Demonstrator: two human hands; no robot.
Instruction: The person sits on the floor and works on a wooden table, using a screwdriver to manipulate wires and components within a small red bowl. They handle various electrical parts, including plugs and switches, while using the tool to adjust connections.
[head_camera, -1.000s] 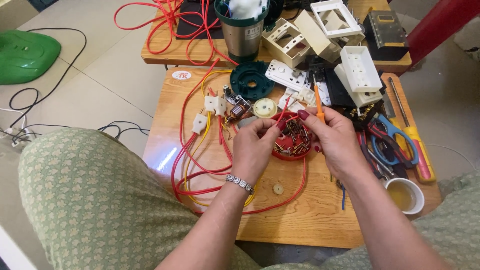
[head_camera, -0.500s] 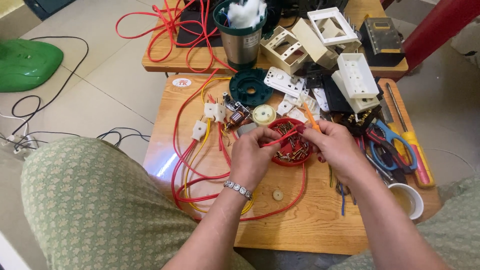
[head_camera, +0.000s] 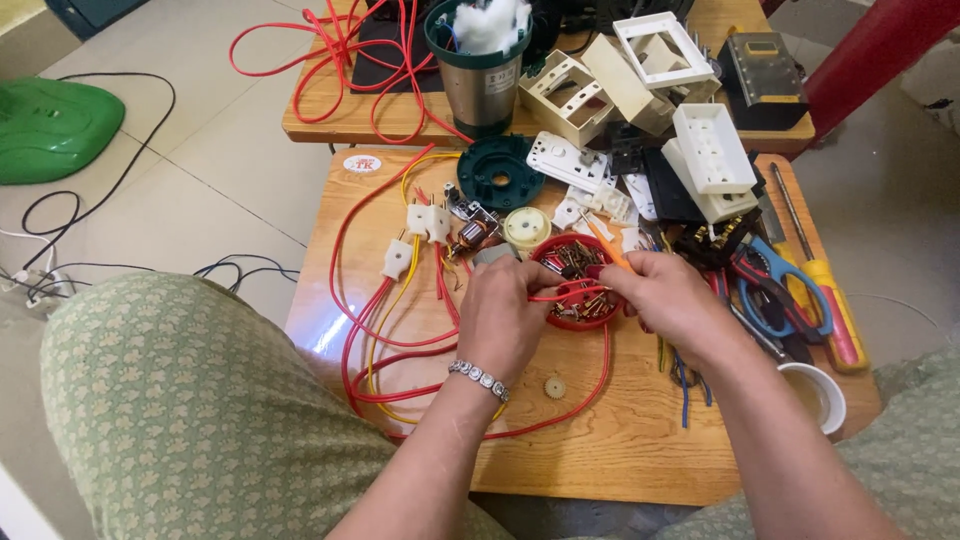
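Pinching one red wire (head_camera: 560, 294) between them, both hands, left (head_camera: 510, 318) and right (head_camera: 672, 300), hover over one red dish (head_camera: 575, 290) of screws.

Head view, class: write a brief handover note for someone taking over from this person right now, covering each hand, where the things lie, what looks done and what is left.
Left hand: pinches a red wire over the red bowl of small metal parts.
Right hand: holds the wire's other end and an orange-handled tool.
Nearby: white plugs on red and yellow leads, small motor, blue scissors.
Done: cannot tell.
Left: wire end is not yet joined to anything.
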